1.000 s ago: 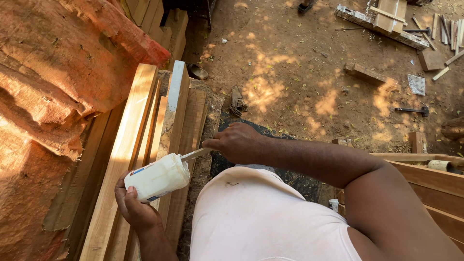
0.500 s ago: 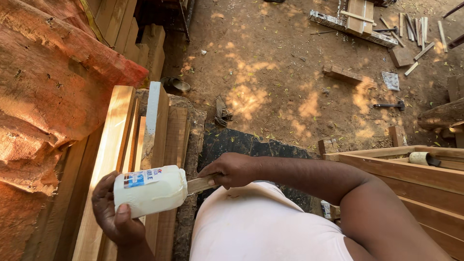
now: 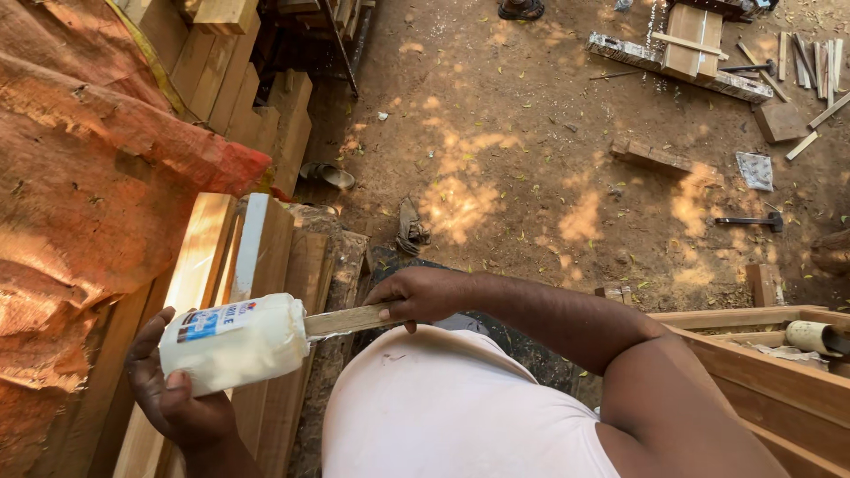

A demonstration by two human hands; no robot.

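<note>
My left hand grips a white plastic glue bottle held sideways, its mouth pointing right. My right hand holds a thin flat wooden stick whose tip goes into the bottle's mouth. Both hands sit above my white-shirted belly, beside a stack of wooden planks standing on edge at the left.
An orange tarpaulin covers a pile at the left. A wooden frame with a small cylindrical container lies at the right. On the dirt ground are a hammer, wood offcuts and scrap boards.
The bottle has come lower and nearer to me, and the stick stays in its mouth. The view has shifted, showing more ground.
</note>
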